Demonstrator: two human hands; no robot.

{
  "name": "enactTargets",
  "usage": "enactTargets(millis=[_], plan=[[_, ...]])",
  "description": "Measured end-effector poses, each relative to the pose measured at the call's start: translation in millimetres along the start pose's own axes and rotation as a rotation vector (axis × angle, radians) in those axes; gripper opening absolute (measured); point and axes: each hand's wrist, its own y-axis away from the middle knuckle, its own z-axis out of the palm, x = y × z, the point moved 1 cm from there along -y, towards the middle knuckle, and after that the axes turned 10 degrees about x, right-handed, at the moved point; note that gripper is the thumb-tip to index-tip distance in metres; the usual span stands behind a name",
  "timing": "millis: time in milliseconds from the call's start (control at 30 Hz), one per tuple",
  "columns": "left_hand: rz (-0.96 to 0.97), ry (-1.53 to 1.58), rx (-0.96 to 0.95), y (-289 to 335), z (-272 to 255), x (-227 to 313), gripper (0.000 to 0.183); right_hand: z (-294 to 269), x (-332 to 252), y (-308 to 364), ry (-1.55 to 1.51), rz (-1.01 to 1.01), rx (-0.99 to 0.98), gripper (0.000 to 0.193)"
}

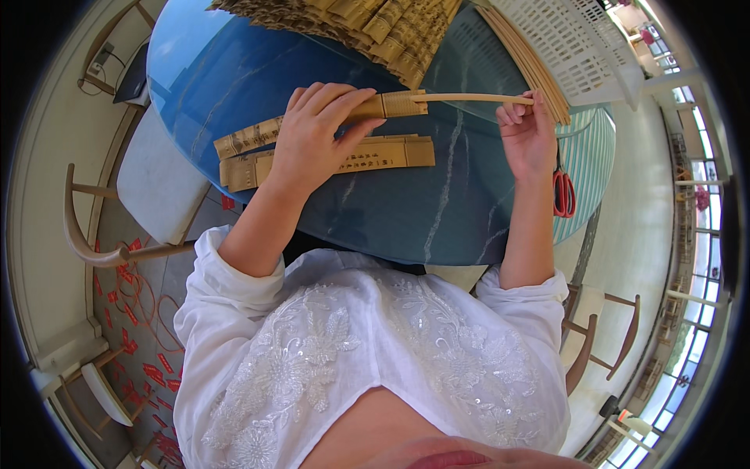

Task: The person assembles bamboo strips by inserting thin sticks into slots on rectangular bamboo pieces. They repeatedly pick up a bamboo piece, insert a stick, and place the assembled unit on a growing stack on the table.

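My left hand (312,144) is closed around a long, narrow gold-brown paper sleeve (404,104), its printed tail showing to the left. Between the fingertips of my right hand (527,141) is the end of a thin, pale wooden stick (469,98). The stick's other end meets the sleeve's right-hand opening; how far it reaches inside is hidden. Below the left hand, a small stack of similar flat sleeves (406,152) lies on the blue marbled table (437,227). Red-handled scissors (563,194) rest beside my right forearm.
A large pile of gold-brown sleeves (375,31) covers the table's far side. To its right, several loose wooden sticks (531,66) lie along a white perforated plastic basket (574,47). A wooden chair with a pale seat (160,176) stands at the left.
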Motion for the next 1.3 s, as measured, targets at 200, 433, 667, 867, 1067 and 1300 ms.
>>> enactTargets(millis=[200, 433, 667, 867, 1067, 1300], plan=[[0.024, 0.005, 0.015, -0.4, -0.2, 1.0, 0.040, -0.8, 9.9, 0.4, 0.008, 0.102, -0.091, 0.022], [0.064, -0.001, -0.013, 0.1, 0.4, 2.4, 0.039, 7.6, 28.8, 6.5, 0.190, 0.226, -0.167, 0.022], [0.091, 0.001, -0.055, 0.3, 0.5, 5.5, 0.040, 20.2, 35.1, 15.8, 0.332, 0.394, -0.245, 0.035], [0.081, 0.002, -0.063, 0.6, 1.5, 8.3, 0.041, 20.8, 27.5, 17.1, 0.348, 0.423, -0.331, 0.047], [0.112, -0.016, -0.074, 1.9, 2.1, 6.9, 0.044, 22.1, 31.0, 21.3, 0.529, 0.355, -0.270, 0.044], [0.069, -0.122, -0.049, -1.1, -2.5, 2.0, 0.046, 4.9, 13.3, 5.2, 0.415, 0.161, -0.010, 0.041]])
